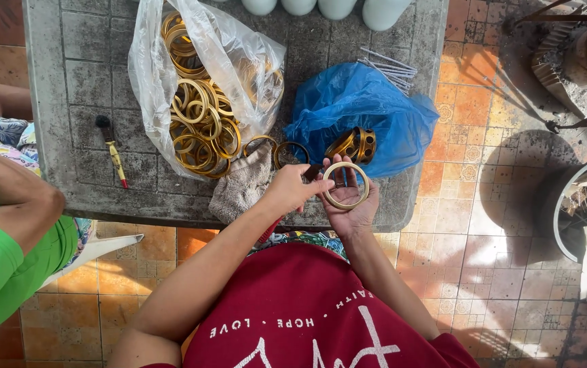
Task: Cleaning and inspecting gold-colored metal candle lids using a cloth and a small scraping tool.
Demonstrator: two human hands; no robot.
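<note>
My right hand (353,210) lies palm up at the near edge of the stone table (89,102) and cradles a gold ring (345,185) on its fingers. My left hand (292,189) reaches in from the left, and its fingertips pinch the ring's left rim. Just beyond my hands, a few more gold rings (356,144) lie on a blue plastic bag (368,109). Two loose rings (291,151) rest on the table beside a grey cloth (242,189).
A clear plastic bag (201,95) holds several gold rings at the table's middle. A small tool with a red tip (113,151) lies at the left, thin white sticks (389,68) at the back. Another person in green (7,252) sits at left. A bucket (583,204) stands at right.
</note>
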